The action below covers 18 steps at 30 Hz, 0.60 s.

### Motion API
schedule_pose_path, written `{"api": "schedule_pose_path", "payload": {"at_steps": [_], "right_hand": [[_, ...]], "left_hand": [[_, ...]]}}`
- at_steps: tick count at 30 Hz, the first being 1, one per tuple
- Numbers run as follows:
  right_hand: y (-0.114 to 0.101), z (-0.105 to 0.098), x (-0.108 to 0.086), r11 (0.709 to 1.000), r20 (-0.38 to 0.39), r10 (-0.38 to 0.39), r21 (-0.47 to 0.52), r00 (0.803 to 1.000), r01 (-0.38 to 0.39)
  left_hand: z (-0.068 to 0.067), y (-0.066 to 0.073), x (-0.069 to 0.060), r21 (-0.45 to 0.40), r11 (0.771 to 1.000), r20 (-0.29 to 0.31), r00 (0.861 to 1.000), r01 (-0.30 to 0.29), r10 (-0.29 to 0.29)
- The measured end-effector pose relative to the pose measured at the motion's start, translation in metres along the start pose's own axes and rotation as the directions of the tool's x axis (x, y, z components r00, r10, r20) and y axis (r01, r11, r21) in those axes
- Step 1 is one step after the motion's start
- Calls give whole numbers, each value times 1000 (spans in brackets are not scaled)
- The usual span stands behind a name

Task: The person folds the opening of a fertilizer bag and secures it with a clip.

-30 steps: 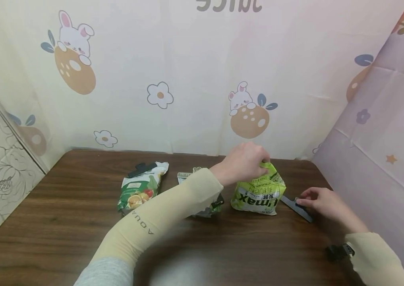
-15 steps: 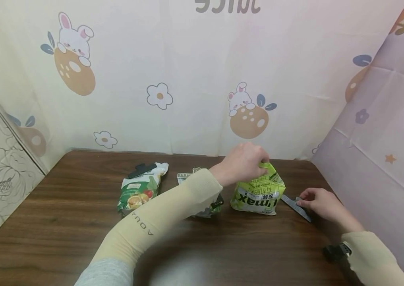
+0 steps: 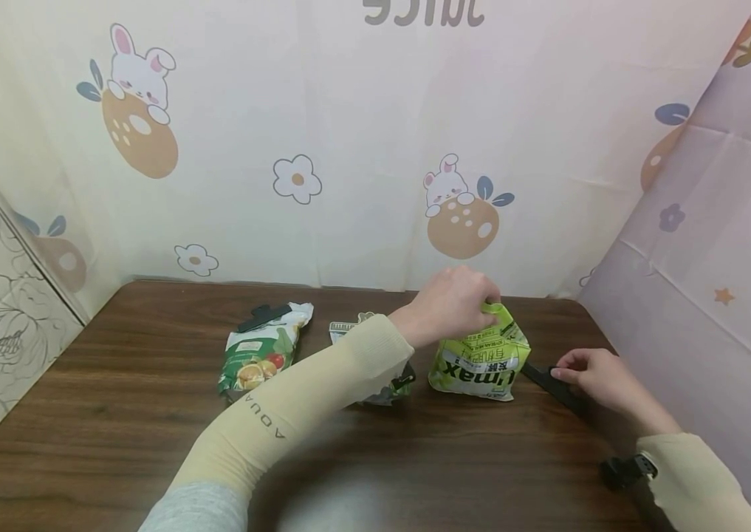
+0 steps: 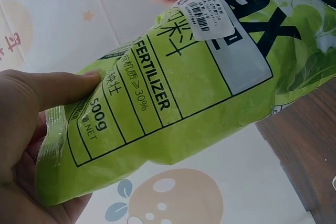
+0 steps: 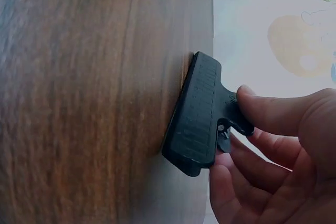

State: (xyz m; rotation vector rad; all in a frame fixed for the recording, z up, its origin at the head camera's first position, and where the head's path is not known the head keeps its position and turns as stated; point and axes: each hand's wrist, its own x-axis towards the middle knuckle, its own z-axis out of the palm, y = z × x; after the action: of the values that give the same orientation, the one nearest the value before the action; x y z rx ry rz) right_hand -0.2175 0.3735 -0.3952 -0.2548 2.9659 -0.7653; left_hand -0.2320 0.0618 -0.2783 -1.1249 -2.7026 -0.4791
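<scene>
A green fertilizer bag (image 3: 475, 369) stands on the table, right of the middle in the head view. My left hand (image 3: 450, 304) pinches its top edge. Close up in the left wrist view, the thumb presses the front of the bag (image 4: 173, 108) near its sealed end, with fingers behind. To the bag's right, my right hand (image 3: 604, 380) holds a long black bag clip (image 3: 551, 388). In the right wrist view, thumb and fingers grip the handle of the clip (image 5: 194, 111), whose long bar is close to the table. Whether it touches the table I cannot tell.
On the left lies a green and white bag (image 3: 258, 358) with a black clip (image 3: 263, 316) across its top. Another bag (image 3: 385, 393), partly hidden under my left forearm, has a black clip (image 3: 405, 375) beside it. Printed curtains (image 3: 362, 222) border the wooden table (image 3: 468, 458).
The clip in my right hand has tilted slightly, its face going from shiny grey to dark. My left hand and the bag have stayed put.
</scene>
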Motion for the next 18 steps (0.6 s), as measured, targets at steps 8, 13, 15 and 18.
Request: {"api": "schedule_pose_path", "payload": {"at_steps": [8, 13, 15, 18], "right_hand": [[-5, -1, -1, 998, -16, -15, 58, 1000, 16], [-7, -3, -1, 998, -38, -48, 39, 998, 49], [-7, -4, 0, 997, -47, -70, 33, 996, 72], [-7, -4, 0, 996, -74, -92, 0, 993, 92]], "left_hand": [[0, 0, -1, 4, 1000, -5, 1000, 9, -9], [1, 0, -1, 8, 1000, 0, 1000, 17, -17], [1, 0, -1, 8, 1000, -1, 1000, 19, -19], [1, 0, -2, 13, 1000, -8, 1000, 13, -12]]}}
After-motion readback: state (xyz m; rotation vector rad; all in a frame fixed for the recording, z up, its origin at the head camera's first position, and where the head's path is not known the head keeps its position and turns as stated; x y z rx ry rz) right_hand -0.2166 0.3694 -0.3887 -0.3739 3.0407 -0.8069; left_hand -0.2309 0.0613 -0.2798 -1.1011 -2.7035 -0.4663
